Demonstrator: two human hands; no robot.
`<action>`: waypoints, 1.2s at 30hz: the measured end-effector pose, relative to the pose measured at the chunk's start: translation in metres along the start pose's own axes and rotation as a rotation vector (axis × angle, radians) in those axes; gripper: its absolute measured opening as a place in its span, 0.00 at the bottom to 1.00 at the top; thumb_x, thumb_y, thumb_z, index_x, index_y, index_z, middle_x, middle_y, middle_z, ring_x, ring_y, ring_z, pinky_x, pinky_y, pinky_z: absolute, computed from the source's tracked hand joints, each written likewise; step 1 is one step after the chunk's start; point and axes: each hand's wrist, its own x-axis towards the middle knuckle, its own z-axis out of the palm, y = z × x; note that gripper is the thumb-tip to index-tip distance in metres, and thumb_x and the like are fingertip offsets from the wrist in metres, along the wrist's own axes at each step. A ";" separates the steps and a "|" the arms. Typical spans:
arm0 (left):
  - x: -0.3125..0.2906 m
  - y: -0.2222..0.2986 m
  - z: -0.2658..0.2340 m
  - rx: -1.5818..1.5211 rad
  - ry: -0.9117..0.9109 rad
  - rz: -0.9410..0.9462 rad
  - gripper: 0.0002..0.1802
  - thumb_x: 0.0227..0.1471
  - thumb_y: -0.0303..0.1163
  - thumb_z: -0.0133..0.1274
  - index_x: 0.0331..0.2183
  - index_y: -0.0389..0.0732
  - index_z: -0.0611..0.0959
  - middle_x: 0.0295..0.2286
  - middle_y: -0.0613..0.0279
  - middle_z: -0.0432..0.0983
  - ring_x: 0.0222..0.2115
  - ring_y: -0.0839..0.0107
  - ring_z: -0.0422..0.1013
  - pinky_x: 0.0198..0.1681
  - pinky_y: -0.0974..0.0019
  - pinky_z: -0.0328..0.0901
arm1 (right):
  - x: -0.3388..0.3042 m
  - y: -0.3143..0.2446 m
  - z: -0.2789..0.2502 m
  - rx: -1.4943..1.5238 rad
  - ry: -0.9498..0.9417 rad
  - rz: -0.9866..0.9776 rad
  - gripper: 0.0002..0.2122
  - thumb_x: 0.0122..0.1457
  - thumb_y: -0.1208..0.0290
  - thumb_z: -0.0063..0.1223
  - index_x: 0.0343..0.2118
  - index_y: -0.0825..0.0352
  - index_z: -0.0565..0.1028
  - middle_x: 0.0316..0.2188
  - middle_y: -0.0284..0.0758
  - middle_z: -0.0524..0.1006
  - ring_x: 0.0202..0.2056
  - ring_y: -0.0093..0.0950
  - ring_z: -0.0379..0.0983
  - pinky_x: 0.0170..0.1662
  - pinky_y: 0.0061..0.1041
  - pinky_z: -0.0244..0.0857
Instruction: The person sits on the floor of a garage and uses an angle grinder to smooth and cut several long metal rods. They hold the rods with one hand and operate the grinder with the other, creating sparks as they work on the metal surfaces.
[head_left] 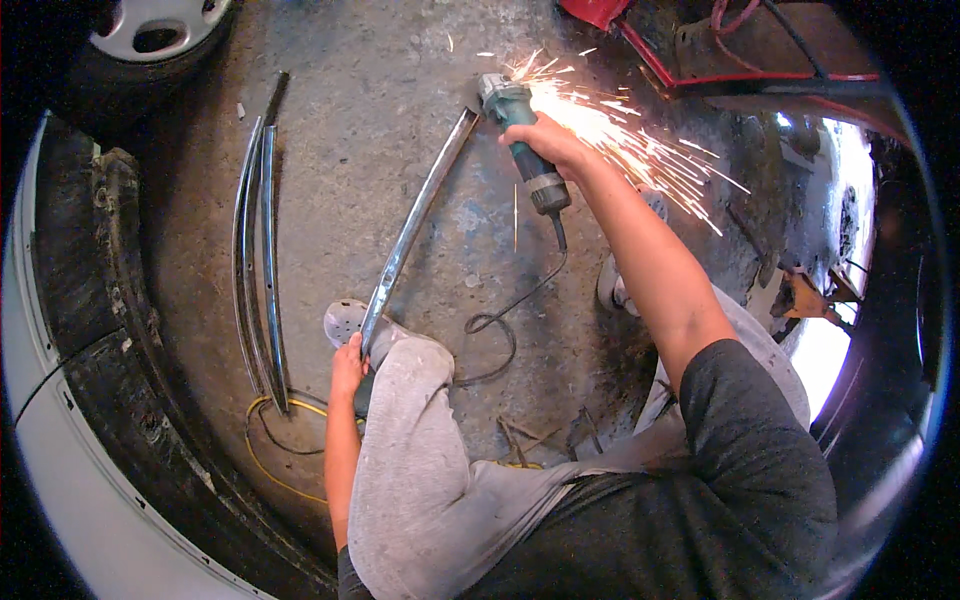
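Note:
My right hand (550, 143) is wrapped round the body of a dark green angle grinder (532, 168). Its metal head (492, 88) is beside the far end of a long shiny metal strip (412, 226). Bright sparks (610, 125) fan out from the grinder toward the right. The disc and its exact contact with the strip cannot be made out. My left hand (349, 366) grips the strip's near end, beside my bent left knee and a light-coloured shoe (345, 316). The strip slants away from me, from lower left to upper right.
Several similar metal strips (262, 250) lie on the concrete floor at left. The grinder's black cord (513, 345) loops near my leg; a yellow cable (250, 440) curves at lower left. A wheel (160, 45), a large curved panel (75, 400) and red metal parts (650, 60) surround me.

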 end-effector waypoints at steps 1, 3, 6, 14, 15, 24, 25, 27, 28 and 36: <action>0.000 0.001 0.000 0.009 -0.004 0.023 0.47 0.64 0.69 0.37 0.16 0.35 0.78 0.11 0.59 0.69 0.15 0.64 0.68 0.25 0.58 0.63 | -0.003 0.002 0.002 -0.038 -0.025 -0.040 0.24 0.49 0.66 0.66 0.48 0.66 0.69 0.32 0.36 0.74 0.30 0.27 0.74 0.31 0.32 0.72; 0.000 0.002 -0.002 0.027 -0.011 0.070 0.47 0.64 0.68 0.37 0.15 0.34 0.78 0.11 0.58 0.68 0.15 0.64 0.68 0.26 0.57 0.63 | -0.014 0.010 0.006 -0.066 -0.040 -0.094 0.30 0.47 0.64 0.67 0.54 0.68 0.68 0.35 0.37 0.74 0.32 0.27 0.73 0.33 0.31 0.71; -0.002 0.003 0.001 0.004 0.021 0.050 0.45 0.65 0.66 0.37 0.15 0.34 0.77 0.11 0.57 0.68 0.16 0.62 0.68 0.27 0.56 0.63 | -0.031 0.019 0.012 -0.119 -0.072 -0.027 0.34 0.46 0.64 0.67 0.57 0.68 0.67 0.37 0.37 0.73 0.34 0.27 0.72 0.35 0.30 0.71; 0.001 -0.007 0.001 -0.020 0.002 0.035 0.45 0.65 0.68 0.38 0.16 0.37 0.77 0.12 0.61 0.68 0.15 0.67 0.67 0.25 0.60 0.62 | 0.002 -0.009 -0.012 -0.187 0.045 -0.039 0.29 0.46 0.63 0.67 0.52 0.68 0.69 0.35 0.36 0.75 0.32 0.26 0.73 0.34 0.31 0.70; 0.003 -0.005 0.000 -0.040 -0.029 0.026 0.45 0.65 0.69 0.38 0.16 0.37 0.77 0.12 0.63 0.68 0.15 0.68 0.66 0.24 0.61 0.62 | 0.002 -0.008 -0.017 -0.227 0.055 -0.051 0.29 0.46 0.63 0.67 0.52 0.68 0.69 0.35 0.36 0.75 0.33 0.27 0.73 0.35 0.31 0.70; 0.005 -0.007 -0.007 -0.062 -0.088 -0.010 0.45 0.64 0.70 0.36 0.16 0.39 0.77 0.12 0.65 0.68 0.14 0.72 0.64 0.20 0.65 0.59 | -0.049 0.042 0.016 -0.825 -0.074 -0.220 0.39 0.45 0.56 0.67 0.61 0.68 0.67 0.44 0.54 0.80 0.46 0.48 0.79 0.50 0.42 0.72; 0.006 -0.008 -0.007 -0.069 -0.092 -0.019 0.45 0.64 0.70 0.36 0.16 0.39 0.77 0.12 0.65 0.68 0.14 0.72 0.64 0.21 0.64 0.59 | -0.062 0.039 0.025 -0.841 -0.120 -0.218 0.39 0.45 0.56 0.67 0.61 0.67 0.67 0.44 0.55 0.80 0.47 0.49 0.79 0.50 0.43 0.72; 0.007 -0.009 -0.006 -0.083 -0.102 -0.041 0.45 0.65 0.70 0.36 0.16 0.39 0.77 0.12 0.65 0.68 0.14 0.71 0.65 0.21 0.64 0.60 | -0.075 0.037 0.036 -0.869 -0.216 -0.209 0.39 0.46 0.56 0.67 0.61 0.67 0.66 0.44 0.56 0.80 0.47 0.52 0.78 0.50 0.44 0.72; 0.006 -0.006 -0.006 -0.079 -0.096 -0.037 0.45 0.65 0.70 0.36 0.16 0.39 0.77 0.12 0.65 0.68 0.14 0.71 0.65 0.21 0.63 0.60 | -0.076 0.036 0.035 -0.845 -0.203 -0.200 0.39 0.46 0.57 0.67 0.61 0.67 0.66 0.44 0.56 0.80 0.47 0.52 0.78 0.50 0.44 0.72; 0.005 -0.006 -0.006 -0.049 -0.086 -0.063 0.46 0.64 0.70 0.35 0.16 0.39 0.78 0.11 0.64 0.68 0.14 0.69 0.65 0.22 0.62 0.60 | -0.013 0.018 -0.027 -0.748 0.035 -0.177 0.40 0.43 0.57 0.68 0.60 0.70 0.67 0.43 0.52 0.81 0.45 0.47 0.80 0.49 0.41 0.72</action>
